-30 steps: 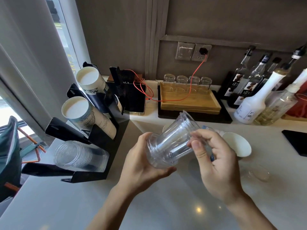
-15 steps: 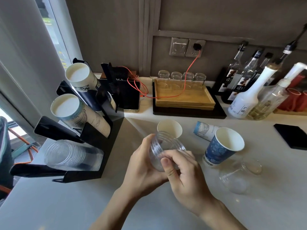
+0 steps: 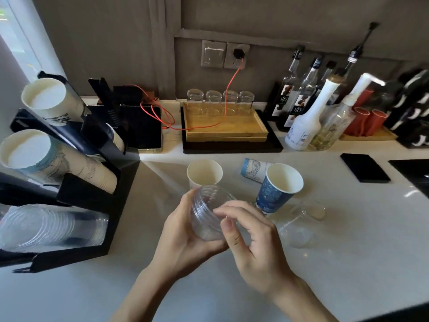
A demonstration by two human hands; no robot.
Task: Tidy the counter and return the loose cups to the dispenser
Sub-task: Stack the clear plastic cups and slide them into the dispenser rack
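A clear plastic cup (image 3: 210,212), possibly several nested together since the ribbed walls blur, is held on its side above the pale surface (image 3: 348,263), its open rim turned up and toward the left. The left hand (image 3: 185,235) cradles it from below and behind, its grip clamped on the cup with the thumb along the far side and the fingers curled under. The right hand (image 3: 253,242) meets the cup at its base end, fingertips (image 3: 228,227) pinched together on it, so both grips are closed on the same cup.

Just beyond the hands a white paper cup (image 3: 204,173) stands upright. To its right a blue patterned paper cup (image 3: 276,191) also stands upright, and behind that a light blue paper cup (image 3: 255,169) lies on its side, partly hidden. Near the right hand a second clear cup (image 3: 299,223) lies tipped over on the surface.

At the left stands the black cup dispenser (image 3: 92,198). Its two upper slanted slots hold stacks of paper cups (image 3: 60,163), and its lowest slot holds a stack of clear cups (image 3: 53,226) lying sideways.

Along the back wall a wooden tray (image 3: 225,126) carries four upturned glasses (image 3: 220,98), with a red cable (image 3: 229,89) draped across it. Syrup bottles (image 3: 306,117) crowd the right end.
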